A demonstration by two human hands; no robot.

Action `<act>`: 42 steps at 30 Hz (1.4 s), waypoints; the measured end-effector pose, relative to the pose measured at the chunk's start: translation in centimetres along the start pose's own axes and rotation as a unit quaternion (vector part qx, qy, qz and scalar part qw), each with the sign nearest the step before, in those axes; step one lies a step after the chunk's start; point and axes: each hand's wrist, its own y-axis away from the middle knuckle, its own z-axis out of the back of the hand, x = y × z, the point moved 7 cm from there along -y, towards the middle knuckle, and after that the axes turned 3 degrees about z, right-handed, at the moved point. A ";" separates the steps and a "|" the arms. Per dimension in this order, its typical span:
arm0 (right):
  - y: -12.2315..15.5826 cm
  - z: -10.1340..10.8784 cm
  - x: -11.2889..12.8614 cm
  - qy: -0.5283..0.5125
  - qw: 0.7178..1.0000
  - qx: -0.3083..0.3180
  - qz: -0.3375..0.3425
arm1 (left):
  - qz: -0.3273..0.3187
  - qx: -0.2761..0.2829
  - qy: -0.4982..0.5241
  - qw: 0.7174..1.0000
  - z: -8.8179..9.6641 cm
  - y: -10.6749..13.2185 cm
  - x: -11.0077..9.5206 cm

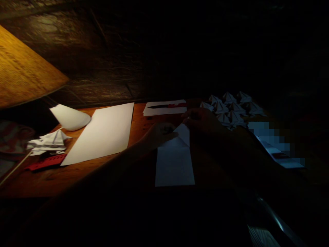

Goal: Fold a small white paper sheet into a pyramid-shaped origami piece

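Note:
In dim light, a white sheet of paper lies on the wooden table in front of me, its far end folded over. My left hand presses with closed fingers on the top left corner of that sheet. On the top right corner rests my right hand, fingers curled over the fold. Both hands touch the same sheet.
A larger white sheet lies to the left, with a curled white piece, folded paper and a red strip beyond. Several folded paper shapes pile at the back right. A knife on paper lies behind.

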 end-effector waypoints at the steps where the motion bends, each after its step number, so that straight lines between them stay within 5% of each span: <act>1: -0.1 0.3 -0.1 0.036 0.999 -0.002 0.008 | -0.026 -0.019 -0.019 0.999 0.2 0.0 -0.2; 5: -0.4 0.9 -0.2 0.202 0.978 0.009 0.051 | -0.165 -0.057 -0.153 0.973 0.9 0.4 -2.0; 8: -0.5 1.0 -0.2 0.287 0.955 0.013 0.072 | -0.230 0.046 -0.229 0.945 -0.5 1.3 -2.8; 13: -0.3 1.0 -0.6 0.341 0.936 0.015 0.081 | -0.226 0.137 -0.304 0.915 -2.0 2.2 -2.6; 33: 0.7 0.3 1.5 0.396 0.907 0.091 0.111 | -0.247 0.128 -0.437 0.855 -3.4 3.0 -2.9; 42: 1.4 -0.4 3.0 0.477 0.861 0.134 0.117 | -0.241 0.121 -0.476 0.837 -3.3 3.1 -2.8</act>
